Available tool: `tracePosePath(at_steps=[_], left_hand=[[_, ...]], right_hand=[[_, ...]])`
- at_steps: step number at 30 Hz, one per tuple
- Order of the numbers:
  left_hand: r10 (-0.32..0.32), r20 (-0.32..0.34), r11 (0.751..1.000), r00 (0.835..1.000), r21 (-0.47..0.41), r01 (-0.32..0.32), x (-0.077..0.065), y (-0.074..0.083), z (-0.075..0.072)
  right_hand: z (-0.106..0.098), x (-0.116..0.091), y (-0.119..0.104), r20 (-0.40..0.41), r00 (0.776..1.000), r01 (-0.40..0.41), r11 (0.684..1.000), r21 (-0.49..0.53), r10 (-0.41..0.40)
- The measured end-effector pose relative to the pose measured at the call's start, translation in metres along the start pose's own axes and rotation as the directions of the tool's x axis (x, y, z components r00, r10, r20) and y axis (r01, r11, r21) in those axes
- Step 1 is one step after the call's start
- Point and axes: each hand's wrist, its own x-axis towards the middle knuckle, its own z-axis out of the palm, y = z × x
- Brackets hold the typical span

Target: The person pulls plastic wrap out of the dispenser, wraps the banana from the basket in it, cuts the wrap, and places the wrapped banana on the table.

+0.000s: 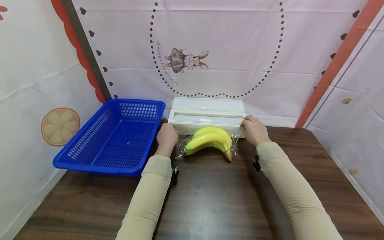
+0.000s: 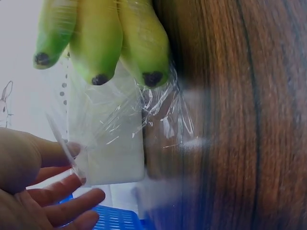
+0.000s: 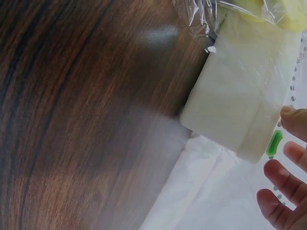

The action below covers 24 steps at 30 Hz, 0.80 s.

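Note:
A bunch of yellow bananas [image 1: 210, 140], with clear plastic wrap [image 2: 168, 124] around and beside it, lies in front of a long white wrap dispenser [image 1: 207, 128]. The dispenser's lid [image 1: 208, 104] stands raised at the back, showing a pale roll [image 1: 207, 118] inside. At the dispenser's left end, my left hand [image 1: 167, 136] pinches an edge of the wrap between thumb and fingers. My right hand [image 1: 254, 129] is at the opposite end, thumb and fingertip seeming to pinch the wrap by the front corner. A small green piece [image 3: 275, 143] shows on that end.
To the left stands a blue plastic basket [image 1: 109, 170] with slotted sides, close to my left hand. Everything rests on a dark wood-grain table [image 1: 210, 196]. A printed cloth [image 1: 225, 50] hangs behind the dispenser, and more cloth borders both sides.

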Motion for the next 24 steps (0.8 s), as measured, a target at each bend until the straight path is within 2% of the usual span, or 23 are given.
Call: tracePosePath(at_steps=[7,15,24], left_hand=[[-0.009,0.009,0.985,1.0,-0.17,0.011,-0.005,-0.006,-0.002],[-0.016,-0.03,0.974,0.999,-0.228,0.009,-0.009,-0.013,-0.002],[-0.059,-0.02,0.968,0.998,-0.246,0.052,-0.014,-0.019,0.008]], right_hand=[[-0.003,-0.005,0.0,0.008,1.0,-0.001,1.0,0.008,0.001],[-0.003,-0.014,-0.003,-0.01,0.998,-0.064,0.998,0.025,0.064],[0.003,-0.028,-0.008,0.042,0.992,-0.117,0.993,0.019,0.116]])
